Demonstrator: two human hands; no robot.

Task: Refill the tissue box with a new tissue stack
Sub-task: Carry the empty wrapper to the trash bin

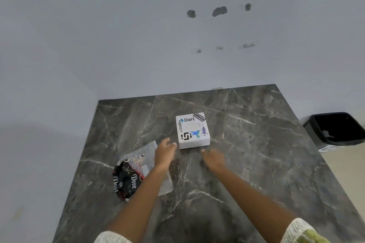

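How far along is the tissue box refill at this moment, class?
Nothing looks done yet: the white square sticker-covered tissue box sits closed on the dark marble table, no tissue showing in its oval slot. In hand: the left hand and right hand reach for the box, both empty. Left: open it, load tissues from the clear and black Dove pack, close it.

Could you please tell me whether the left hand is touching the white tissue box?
Cannot tell. In the head view the left hand's fingertips reach the tissue box's near-left corner, but no clear contact or gap shows.
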